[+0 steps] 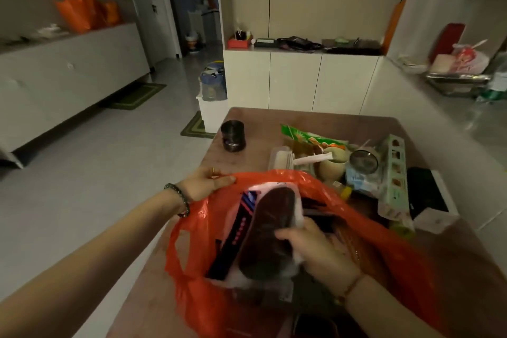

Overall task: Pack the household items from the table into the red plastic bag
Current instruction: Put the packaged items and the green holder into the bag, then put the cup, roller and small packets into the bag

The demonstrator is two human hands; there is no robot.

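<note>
Tabletop (263, 129); left hand (208, 182) on bag (384, 241), right hand (318, 252) round packet (271, 228)

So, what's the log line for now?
left grip: holds red plastic bag rim | right grip: holds dark oval packet in bag mouth

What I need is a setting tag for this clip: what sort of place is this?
Probably a home's living area: white built-in cabinets, a green floor mat, and a brown table of household items beside a red plastic bag.
</note>
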